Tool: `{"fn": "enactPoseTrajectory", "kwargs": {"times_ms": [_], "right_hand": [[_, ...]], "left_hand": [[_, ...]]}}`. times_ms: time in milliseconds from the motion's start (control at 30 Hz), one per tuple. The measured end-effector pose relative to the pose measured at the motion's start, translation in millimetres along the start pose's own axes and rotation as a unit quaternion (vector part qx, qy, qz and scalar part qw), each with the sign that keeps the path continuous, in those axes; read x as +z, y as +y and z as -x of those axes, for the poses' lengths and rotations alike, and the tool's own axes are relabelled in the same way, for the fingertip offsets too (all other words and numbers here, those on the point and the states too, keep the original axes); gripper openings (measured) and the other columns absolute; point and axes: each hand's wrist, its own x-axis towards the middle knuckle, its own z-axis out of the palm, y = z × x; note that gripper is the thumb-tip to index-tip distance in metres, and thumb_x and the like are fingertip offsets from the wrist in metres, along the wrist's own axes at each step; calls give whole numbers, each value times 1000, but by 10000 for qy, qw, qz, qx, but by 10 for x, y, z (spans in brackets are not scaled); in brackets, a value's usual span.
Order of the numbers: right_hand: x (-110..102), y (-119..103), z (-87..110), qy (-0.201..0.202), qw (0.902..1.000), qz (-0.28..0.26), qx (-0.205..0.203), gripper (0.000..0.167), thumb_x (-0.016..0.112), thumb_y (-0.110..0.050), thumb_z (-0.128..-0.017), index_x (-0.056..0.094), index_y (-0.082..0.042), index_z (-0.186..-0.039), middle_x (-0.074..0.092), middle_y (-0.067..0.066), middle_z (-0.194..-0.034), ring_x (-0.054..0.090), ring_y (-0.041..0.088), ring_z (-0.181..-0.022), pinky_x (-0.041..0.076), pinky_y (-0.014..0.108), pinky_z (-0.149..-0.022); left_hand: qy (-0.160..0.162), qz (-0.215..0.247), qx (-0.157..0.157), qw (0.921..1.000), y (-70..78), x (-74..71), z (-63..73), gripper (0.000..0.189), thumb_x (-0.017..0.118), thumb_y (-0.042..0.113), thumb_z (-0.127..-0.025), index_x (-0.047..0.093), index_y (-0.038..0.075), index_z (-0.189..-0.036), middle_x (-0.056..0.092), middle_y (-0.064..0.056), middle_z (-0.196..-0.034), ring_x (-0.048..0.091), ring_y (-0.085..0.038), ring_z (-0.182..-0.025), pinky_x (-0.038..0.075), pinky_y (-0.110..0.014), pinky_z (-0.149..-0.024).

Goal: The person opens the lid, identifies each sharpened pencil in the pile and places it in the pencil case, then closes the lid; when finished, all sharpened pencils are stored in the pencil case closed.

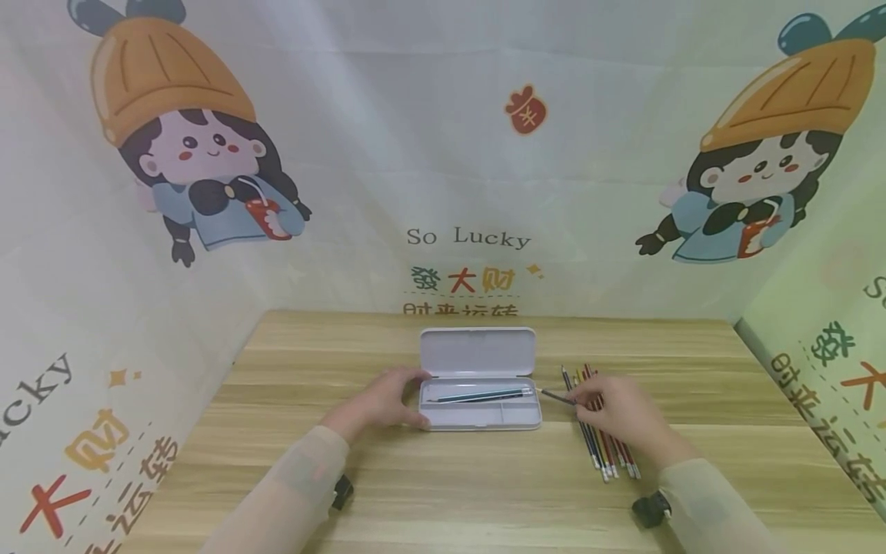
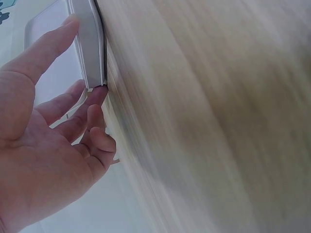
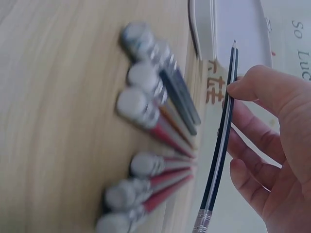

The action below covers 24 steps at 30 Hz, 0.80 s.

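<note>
An open white pencil case (image 1: 457,420) lies on the table with its lid (image 1: 477,352) raised at the back. Teal-striped pencils (image 1: 471,397) lie in its long rear compartment. My left hand (image 1: 389,396) holds the left end of the case, thumb at the front corner and fingers at the back. In the left wrist view its fingertips (image 2: 100,91) reach round the case's edge. My right hand (image 1: 619,406) pinches a dark pencil with pale stripes (image 3: 216,155) between thumb and fingers. The pencil's sharpened tip points at the case's right side.
Beneath and beside the right hand lies a loose pile of pencils (image 1: 609,454), red, yellow and dark, their white erasers toward me. The wooden table (image 1: 332,331) ends at a printed cloth backdrop (image 1: 360,192), with more cloth on both sides.
</note>
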Motion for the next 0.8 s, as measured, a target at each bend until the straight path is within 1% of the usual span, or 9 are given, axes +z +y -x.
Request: {"fn": "enactPoseTrajectory", "kwargs": {"times_ms": [100, 267, 433, 567, 667, 800], "right_hand": [[37, -51, -39, -4, 9999, -7, -105, 18, 81, -12, -82, 80, -20, -99, 74, -10, -86, 63, 7, -76, 53, 28, -68], [100, -166, -120, -30, 9995, -76, -301, 17, 81, -12, -82, 81, -18, -98, 75, -9, -86, 65, 7, -79, 56, 30, -72], [156, -288, -213, -151, 9987, -236, -431, 16, 80, -11, -83, 82, -20, -97, 76, -7, -88, 66, 7, -80, 58, 28, -72], [192, -362, -285, -276, 9980, -291, -491, 16, 80, -10, -85, 82, -20, -97, 78, -5, -93, 69, 10, -85, 62, 32, -76], [216, -404, -343, -259, 9969, -195, -711, 15, 79, -10, -86, 82, -20, -97, 79, -4, -95, 72, 13, -88, 63, 36, -80], [247, -451, -412, -103, 9950, -39, -994, 14, 79, -11, -85, 82, -20, -96, 79, -5, -92, 73, 13, -86, 62, 33, -77]], "left_hand": [[-7, -9, -11, 10000, 0, 0, -1, 86, 95, 23, -69, 57, 7, -144, 56, -18, -149, 48, -38, -142, 35, -54, -124], [-3, -14, 1, 10000, 2, -1, -4, 85, 95, 22, -70, 56, 6, -144, 56, -18, -149, 49, -38, -142, 36, -54, -124], [1, -13, 24, 10000, 8, -5, 4, 84, 95, 22, -70, 57, 6, -143, 57, -19, -148, 49, -39, -142, 36, -54, -123], [-3, -13, 31, 10000, 17, -10, 14, 84, 95, 22, -70, 57, 6, -143, 57, -19, -149, 49, -39, -142, 36, -54, -123], [-7, 19, 19, 10000, 23, -12, 19, 84, 95, 21, -70, 57, 5, -144, 56, -19, -149, 49, -39, -142, 36, -54, -124], [15, 21, 29, 10000, 30, -11, 18, 84, 95, 20, -70, 56, 5, -144, 56, -19, -149, 48, -39, -143, 35, -54, -124]]}}
